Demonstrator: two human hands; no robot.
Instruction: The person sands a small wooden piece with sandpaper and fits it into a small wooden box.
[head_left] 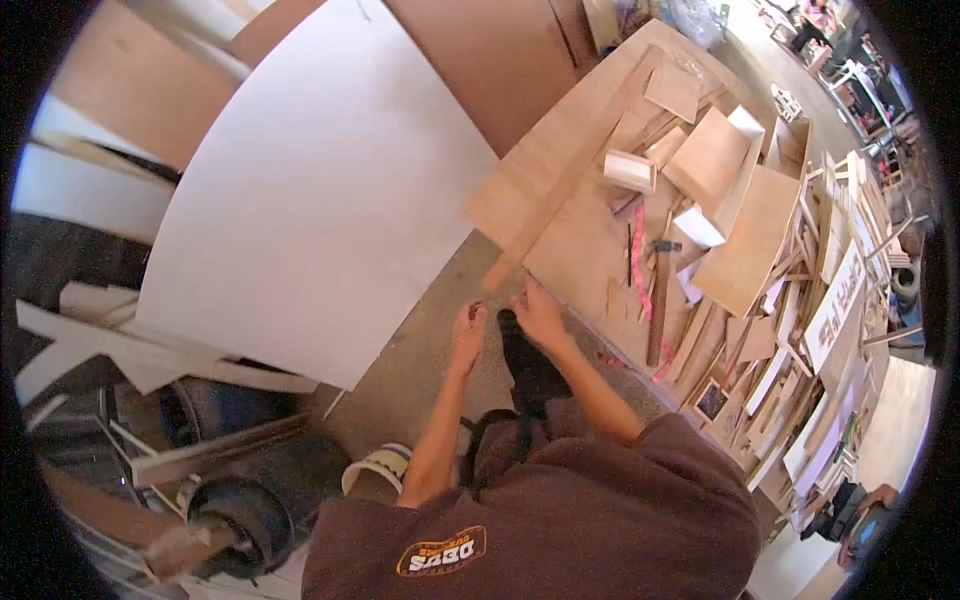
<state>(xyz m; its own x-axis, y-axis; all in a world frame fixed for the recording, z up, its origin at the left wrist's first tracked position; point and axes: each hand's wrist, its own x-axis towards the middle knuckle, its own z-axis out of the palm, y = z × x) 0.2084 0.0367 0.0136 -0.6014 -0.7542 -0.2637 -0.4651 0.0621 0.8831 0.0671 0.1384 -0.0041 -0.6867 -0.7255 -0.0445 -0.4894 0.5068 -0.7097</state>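
A long wooden strip (572, 193) lies slantwise over the pale wooden board on the workbench, its near end sticking out past the edge. Just below that end is my left hand (468, 332), raised with loosely curled fingers, the thumb a little apart and nothing visible between them. My right hand (538, 316) is closed beside the strip's end at the bench edge; what its fingers hold, if anything, is hidden. A hammer (660, 290) rests on the bench to the right, near a pink ribbon (642, 262).
A large white sheet (320, 190) fills the left side. Small wooden boxes (630, 171) and many offcuts crowd the bench at right. A bucket (378, 474) and a black drum (245, 520) stand at lower left. Another person (818, 18) is far off at upper right.
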